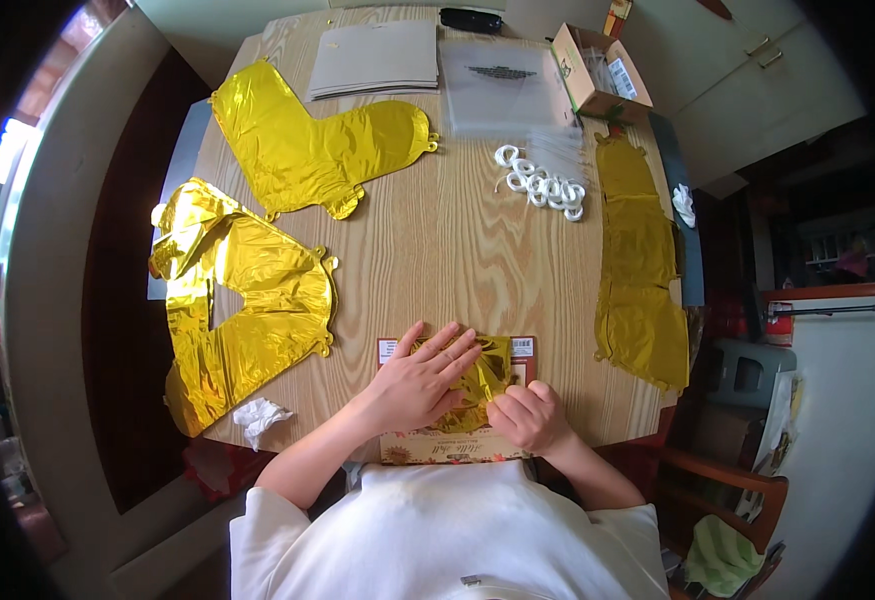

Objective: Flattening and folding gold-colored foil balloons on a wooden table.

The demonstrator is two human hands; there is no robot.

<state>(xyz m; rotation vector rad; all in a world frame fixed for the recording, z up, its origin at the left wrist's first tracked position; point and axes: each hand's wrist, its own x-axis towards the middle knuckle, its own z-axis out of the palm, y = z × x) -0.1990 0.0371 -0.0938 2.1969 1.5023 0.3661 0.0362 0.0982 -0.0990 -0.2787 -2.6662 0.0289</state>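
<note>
A gold foil balloon (492, 368), folded into a small flat packet, lies on a printed card (445, 447) at the table's near edge. My left hand (419, 385) rests flat on the foil with its fingers spread. At the packet's right edge, my right hand (529, 415) is closed, pinching the foil between thumb and fingers. Parts of the packet are hidden beneath both hands. Three more flat, uninflated foil balloons are spread out: one L-shaped balloon (322, 140) at the far left, one wide balloon (267, 290) nearer on the left, and one long balloon (642, 270) along the right edge.
Grey sheets (375, 60), clear plastic bags (505, 90) and a cardboard box (602, 75) sit at the back beside a black pouch (470, 20). White ribbon coils (542, 185) lie right of centre. Crumpled tissues (260, 420) are at the near left; a wooden chair (727, 490) stands right.
</note>
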